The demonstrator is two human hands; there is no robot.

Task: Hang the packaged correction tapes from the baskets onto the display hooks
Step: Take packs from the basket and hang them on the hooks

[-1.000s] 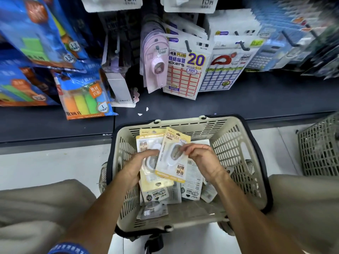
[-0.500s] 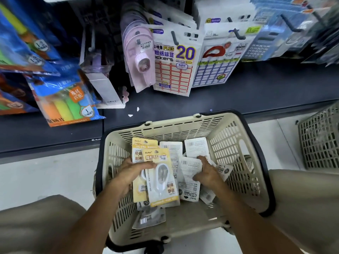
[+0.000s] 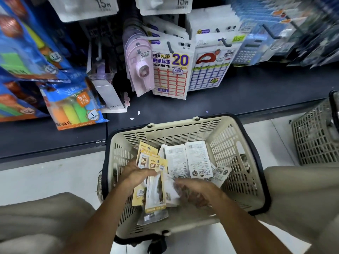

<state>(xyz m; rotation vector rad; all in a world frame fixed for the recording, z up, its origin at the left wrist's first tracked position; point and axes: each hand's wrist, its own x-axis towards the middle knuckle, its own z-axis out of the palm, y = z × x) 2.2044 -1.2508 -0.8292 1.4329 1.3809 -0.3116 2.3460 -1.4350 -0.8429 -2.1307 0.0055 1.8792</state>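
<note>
Shop shelving fills the upper view, with a dark shelf ledge (image 3: 238,99) under rows of hanging stationery on display hooks (image 3: 169,47). On the pale floor below, between the person's knees, sits a cream basket (image 3: 236,143) with a dark rim.

Inside it, the left hand (image 3: 136,176) grips a fanned stack of yellow-carded correction tapes (image 3: 154,182), fingers curled across their fronts. Their long axis runs away from the person, toward the shelf, with the hang-hole ends farthest away.

The right hand (image 3: 194,190) is just beside this stack, on its right, fingers bent around a pale packet (image 3: 169,187). Blur hides how firm that hold is.

More white packets (image 3: 187,160) lie loose, just beyond the right hand, so that hand is nearer to them. The hooks are above and well beyond both hands.
</note>
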